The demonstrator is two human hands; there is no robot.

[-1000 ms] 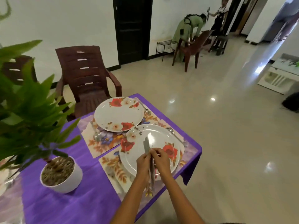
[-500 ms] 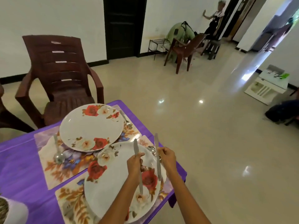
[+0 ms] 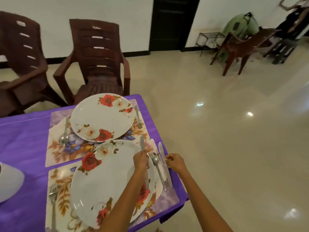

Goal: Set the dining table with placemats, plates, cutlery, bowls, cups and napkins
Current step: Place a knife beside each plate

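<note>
Two white plates with red roses sit on floral placemats on a purple tablecloth (image 3: 21,139): the near plate (image 3: 103,181) and the far plate (image 3: 102,117). My left hand (image 3: 141,160) grips a table knife (image 3: 142,144), blade up, above the near plate's right rim. My right hand (image 3: 175,162) pinches a second knife (image 3: 161,153) that lies along the right edge of the near placemat (image 3: 167,196), beside a spoon (image 3: 156,163). A fork (image 3: 53,203) lies left of the near plate. The far setting has a spoon (image 3: 64,136) on its left and a fork (image 3: 138,116) on its right.
Two brown plastic chairs (image 3: 98,64) stand at the table's far side. A white pot (image 3: 8,181) sits at the left edge. The table's right edge drops to a shiny tiled floor (image 3: 234,131). Another chair (image 3: 242,49) and people are far back right.
My hands have drawn apart, each with one knife. The right knife has come down onto the placemat beside the spoon; the left one stays raised. The view has swung left.
</note>
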